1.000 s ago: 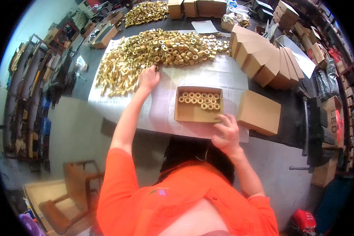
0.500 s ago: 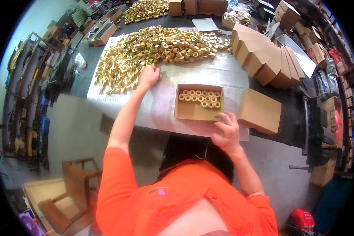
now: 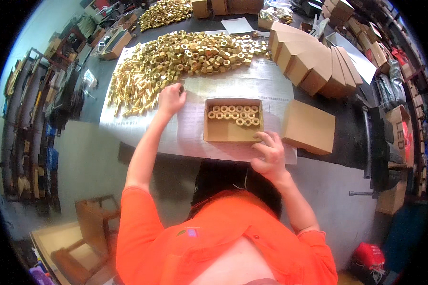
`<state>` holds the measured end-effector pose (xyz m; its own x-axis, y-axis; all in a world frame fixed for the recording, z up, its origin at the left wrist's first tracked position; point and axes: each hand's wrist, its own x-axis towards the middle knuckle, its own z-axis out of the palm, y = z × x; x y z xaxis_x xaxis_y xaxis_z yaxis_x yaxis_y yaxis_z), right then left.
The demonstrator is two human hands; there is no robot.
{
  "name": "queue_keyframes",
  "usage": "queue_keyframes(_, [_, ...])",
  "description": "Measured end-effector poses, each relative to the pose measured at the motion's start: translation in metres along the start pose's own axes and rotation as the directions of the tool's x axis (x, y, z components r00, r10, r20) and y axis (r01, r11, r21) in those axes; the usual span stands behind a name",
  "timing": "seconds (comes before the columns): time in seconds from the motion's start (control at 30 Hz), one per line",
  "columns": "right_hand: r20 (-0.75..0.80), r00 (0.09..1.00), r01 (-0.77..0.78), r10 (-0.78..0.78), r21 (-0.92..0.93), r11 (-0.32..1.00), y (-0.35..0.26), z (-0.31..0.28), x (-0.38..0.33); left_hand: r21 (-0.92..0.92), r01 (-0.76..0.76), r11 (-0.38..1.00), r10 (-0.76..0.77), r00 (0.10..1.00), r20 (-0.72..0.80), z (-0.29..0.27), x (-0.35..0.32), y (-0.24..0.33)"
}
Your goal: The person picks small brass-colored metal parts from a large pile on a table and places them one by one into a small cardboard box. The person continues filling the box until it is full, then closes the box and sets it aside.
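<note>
A shallow cardboard box [image 3: 233,135] stands open on the sheet in front of me. Brass hex nuts [image 3: 233,115] lie in rows along its far side, with a shorter row at the right. My left hand [image 3: 172,98] is closed at the near edge of the big brass nut pile [image 3: 199,54]; what its curled fingers hold is hidden. Slim brass pieces [image 3: 133,92] are heaped to the left of it. At the box's near right corner is my right hand [image 3: 271,154], its bent fingers apart and fingertips by the cardboard wall, nothing seen in them.
A closed-looking cardboard box [image 3: 309,127] sits right of the open one. Behind it, several cardboard boxes [image 3: 314,61] lean in a fanned row. Another brass heap [image 3: 165,14] lies at the back. A wooden chair [image 3: 88,232] stands lower left.
My left hand has drawn slightly toward me from the nut pile, fingers still curled. The right hand keeps its place at the box corner. The whole view has shifted a little.
</note>
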<state>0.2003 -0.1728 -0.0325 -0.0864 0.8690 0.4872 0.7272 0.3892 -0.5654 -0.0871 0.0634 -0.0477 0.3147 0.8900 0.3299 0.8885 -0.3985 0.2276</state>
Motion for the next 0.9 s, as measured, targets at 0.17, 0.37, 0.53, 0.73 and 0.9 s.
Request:
queue_keyframes(0.17, [0.002, 1.0, -0.006, 0.006, 0.019, 1.0, 0.001, 0.0, -0.001, -0.528, 0.134, 0.839, -0.011, 0.973, 0.23, -0.033, 0.003, 0.025])
queue_keyframes(0.37, [0.016, 1.0, -0.023, 0.023, 0.018, 1.0, 0.001, -0.001, 0.0, -0.39, -0.336, 0.857, 0.444, 0.866, 0.23, -0.06, -0.03, 0.118])
queue_keyframes(0.53, [0.014, 1.0, -0.009, 0.008, 0.019, 1.0, 0.002, -0.001, -0.002, -0.207, -0.412, 0.887, 0.462, 0.789, 0.406, -0.033, -0.039, 0.135])
queue_keyframes(0.73, [0.017, 1.0, -0.012, 0.012, 0.027, 1.0, 0.002, 0.0, -0.002, -0.214, -0.424, 0.88, 0.474, 0.79, 0.388, -0.013, -0.039, 0.133])
queue_keyframes(0.9, [0.014, 1.0, -0.018, 0.018, 0.012, 1.0, 0.001, 0.002, -0.001, -0.15, -0.443, 0.884, 0.465, 0.801, 0.376, -0.01, -0.04, 0.137])
